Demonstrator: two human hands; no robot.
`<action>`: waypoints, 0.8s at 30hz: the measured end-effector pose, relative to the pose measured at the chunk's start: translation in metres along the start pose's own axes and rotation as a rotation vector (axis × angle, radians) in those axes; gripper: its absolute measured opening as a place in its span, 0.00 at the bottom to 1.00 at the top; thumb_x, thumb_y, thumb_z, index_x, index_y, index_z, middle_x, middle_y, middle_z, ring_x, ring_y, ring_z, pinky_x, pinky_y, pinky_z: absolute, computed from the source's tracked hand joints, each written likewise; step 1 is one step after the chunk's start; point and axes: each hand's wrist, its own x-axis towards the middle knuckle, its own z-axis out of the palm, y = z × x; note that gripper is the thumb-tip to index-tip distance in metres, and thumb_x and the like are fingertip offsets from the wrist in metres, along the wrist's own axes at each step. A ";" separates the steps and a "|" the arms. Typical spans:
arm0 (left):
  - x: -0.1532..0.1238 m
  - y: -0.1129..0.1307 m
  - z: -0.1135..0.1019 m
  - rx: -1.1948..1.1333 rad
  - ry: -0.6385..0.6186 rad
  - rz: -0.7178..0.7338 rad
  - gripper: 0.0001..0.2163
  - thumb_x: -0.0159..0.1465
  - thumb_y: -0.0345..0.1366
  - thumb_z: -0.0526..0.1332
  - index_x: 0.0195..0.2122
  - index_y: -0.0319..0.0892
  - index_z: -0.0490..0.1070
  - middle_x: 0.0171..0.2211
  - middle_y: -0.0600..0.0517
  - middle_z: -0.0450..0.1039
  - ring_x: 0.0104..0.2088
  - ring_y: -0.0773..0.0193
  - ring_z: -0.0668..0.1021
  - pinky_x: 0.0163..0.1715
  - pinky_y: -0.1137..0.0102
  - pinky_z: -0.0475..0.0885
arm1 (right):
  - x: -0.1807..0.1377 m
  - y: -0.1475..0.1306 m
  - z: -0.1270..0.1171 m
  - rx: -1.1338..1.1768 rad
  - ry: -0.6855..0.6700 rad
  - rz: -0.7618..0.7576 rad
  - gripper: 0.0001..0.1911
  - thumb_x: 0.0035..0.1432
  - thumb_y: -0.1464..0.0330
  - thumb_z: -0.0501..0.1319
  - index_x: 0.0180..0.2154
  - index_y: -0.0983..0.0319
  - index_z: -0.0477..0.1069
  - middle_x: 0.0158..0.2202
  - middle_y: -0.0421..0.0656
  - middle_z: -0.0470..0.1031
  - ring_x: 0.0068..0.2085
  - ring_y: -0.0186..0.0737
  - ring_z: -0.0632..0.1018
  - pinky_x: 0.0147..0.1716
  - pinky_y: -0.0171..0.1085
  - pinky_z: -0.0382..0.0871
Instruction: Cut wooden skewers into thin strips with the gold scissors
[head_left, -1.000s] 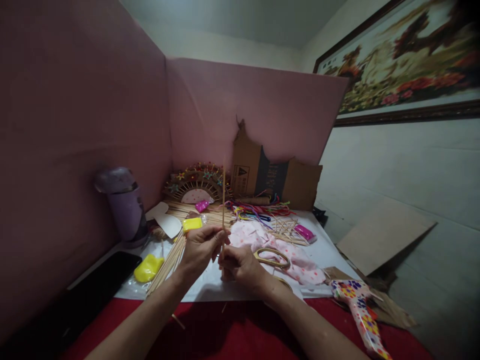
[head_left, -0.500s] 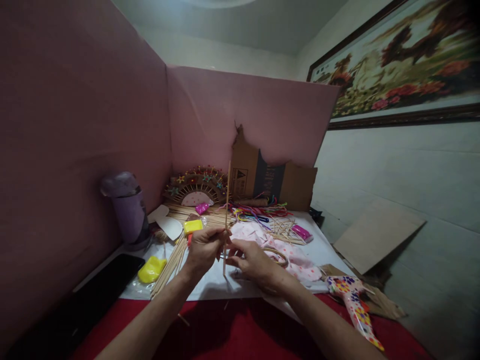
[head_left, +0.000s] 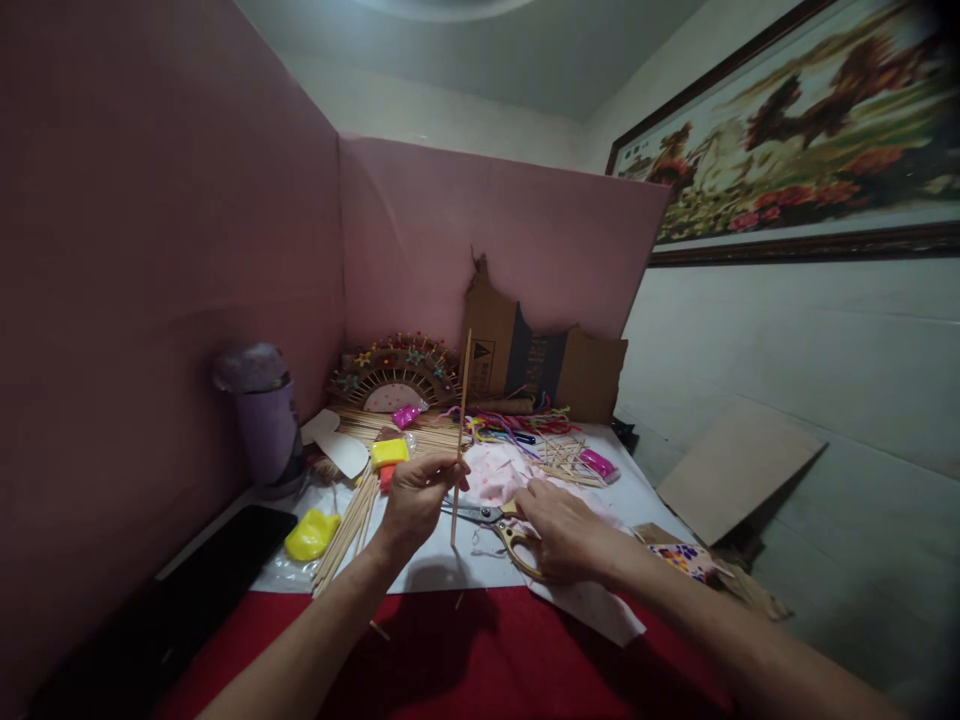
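My left hand [head_left: 421, 492] pinches a thin wooden stick [head_left: 463, 410], which stands nearly upright between thumb and fingertips. To its right, my right hand [head_left: 566, 528] is closed over the gold handles of a pair of scissors [head_left: 489, 514]. One handle loop shows below my fingers; the blades point left, passing behind the stick. Pink-spotted white fabric [head_left: 499, 472] lies crumpled just behind the scissors and continues under my right hand, where part of it is hidden.
A bundle of wooden sticks [head_left: 346, 530] and a yellow clay packet [head_left: 311, 535] lie left, near a black phone [head_left: 232, 540] and purple bottle [head_left: 266, 420]. A decorated fan-shaped piece [head_left: 394, 375] and torn cardboard [head_left: 585, 370] stand behind. A patterned glue gun [head_left: 682, 560] lies right.
My right hand has left the stick's lower part and moved right onto the scissors, which now show more fully. My left hand still holds the stick, now tilted slightly.
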 end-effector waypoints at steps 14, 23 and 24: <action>-0.005 0.000 -0.004 -0.172 0.029 -0.138 0.09 0.53 0.36 0.63 0.19 0.37 0.71 0.16 0.53 0.70 0.19 0.70 0.71 0.21 0.75 0.65 | 0.014 0.001 -0.018 0.261 -0.151 -0.026 0.17 0.49 0.68 0.57 0.44 0.62 0.63 0.32 0.44 0.71 0.30 0.37 0.69 0.25 0.32 0.54; -0.004 0.007 -0.013 -0.307 -0.021 -0.400 0.14 0.48 0.43 0.66 0.23 0.35 0.69 0.15 0.55 0.69 0.14 0.70 0.72 0.16 0.75 0.66 | -0.003 0.031 -0.045 0.868 -0.154 0.086 0.14 0.47 0.63 0.63 0.36 0.63 0.69 0.30 0.40 0.70 0.30 0.35 0.69 0.27 0.32 0.61; -0.004 0.006 -0.013 -0.313 -0.039 -0.414 0.14 0.48 0.43 0.66 0.23 0.35 0.69 0.14 0.55 0.68 0.14 0.70 0.71 0.15 0.76 0.65 | -0.008 0.034 -0.046 0.935 -0.174 0.126 0.16 0.46 0.62 0.63 0.36 0.63 0.68 0.29 0.40 0.69 0.29 0.34 0.68 0.26 0.32 0.60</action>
